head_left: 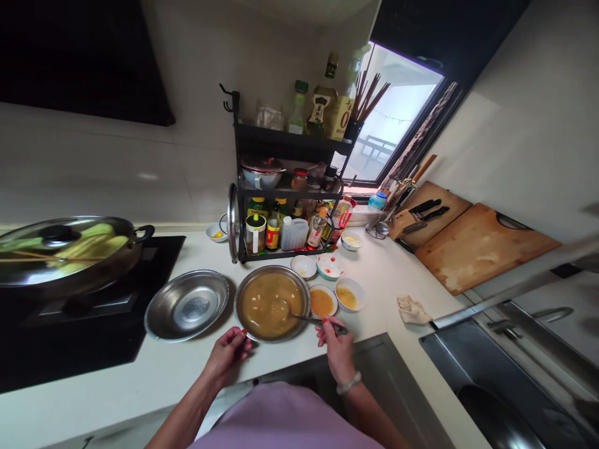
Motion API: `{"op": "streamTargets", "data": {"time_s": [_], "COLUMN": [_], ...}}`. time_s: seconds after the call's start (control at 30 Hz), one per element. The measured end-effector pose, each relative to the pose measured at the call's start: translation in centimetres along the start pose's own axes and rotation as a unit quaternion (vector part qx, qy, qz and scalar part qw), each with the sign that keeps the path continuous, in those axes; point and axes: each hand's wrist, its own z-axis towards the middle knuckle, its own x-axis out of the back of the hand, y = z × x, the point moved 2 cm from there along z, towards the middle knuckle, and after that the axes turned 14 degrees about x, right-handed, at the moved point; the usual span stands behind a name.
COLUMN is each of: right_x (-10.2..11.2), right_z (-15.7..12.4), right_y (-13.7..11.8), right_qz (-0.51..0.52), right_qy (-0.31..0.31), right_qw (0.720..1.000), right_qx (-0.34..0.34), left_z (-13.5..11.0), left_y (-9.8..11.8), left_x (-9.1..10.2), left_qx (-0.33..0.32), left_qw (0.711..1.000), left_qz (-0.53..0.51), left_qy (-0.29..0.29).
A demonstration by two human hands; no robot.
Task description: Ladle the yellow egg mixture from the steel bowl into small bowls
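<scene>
A round metal bowl of brownish broth with a few pale cubes stands on the counter in front of me. My left hand is closed at its near left rim, thumb on the edge and fingers curled below. In my right hand is the dark handle of a ladle, whose head lies sunk in the broth. Left of the bowl sits an empty metal basin. Close on the right are a small bowl of orange liquid and a white bowl of yellow liquid.
A lidded pan with green vegetables sits on the black stove at left. Behind the bowl stands a black rack of bottles. Cutting boards, knives, a cloth and a sink are at right.
</scene>
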Motion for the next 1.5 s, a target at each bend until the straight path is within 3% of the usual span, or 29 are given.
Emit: {"op": "streamTargets", "data": {"time_s": [0.13, 0.5, 0.93, 1.2, 1.37, 1.5], "right_x": [1.0, 3.1, 5.1, 8.9, 11.7, 12.8], "right_z": [0.8, 2.0, 3.1, 4.9, 5.9, 5.8], "right_y": [-0.6, -2.3, -4.1, -5.1, -5.2, -4.6], "right_qz": [0.030, 0.041, 0.034, 0.022, -0.036, -0.153], "right_qy": [0.044, 0.097, 0.126, 0.180, 0.231, 0.215], "right_qw": [0.999, 0.994, 0.991, 0.983, 0.970, 0.957], "right_qx": [-0.008, -0.015, -0.007, 0.019, 0.071, 0.122], "left_z": [0.1, 0.2, 0.3, 0.1, -0.1, -0.1], "left_y": [-0.1, -0.1, -0.2, -0.1, 0.0, 0.1], "left_x": [0.2, 0.3, 0.3, 0.1, 0.0, 0.0], "left_qx": [-0.003, -0.007, 0.003, 0.004, 0.004, 0.005], "left_qw": [1.000, 1.000, 1.000, 1.000, 1.000, 1.000], "left_qz": [0.000, 0.006, 0.008, -0.004, -0.005, -0.005], "left_qy": [0.000, -0.012, 0.008, 0.007, 0.003, 0.004]}}
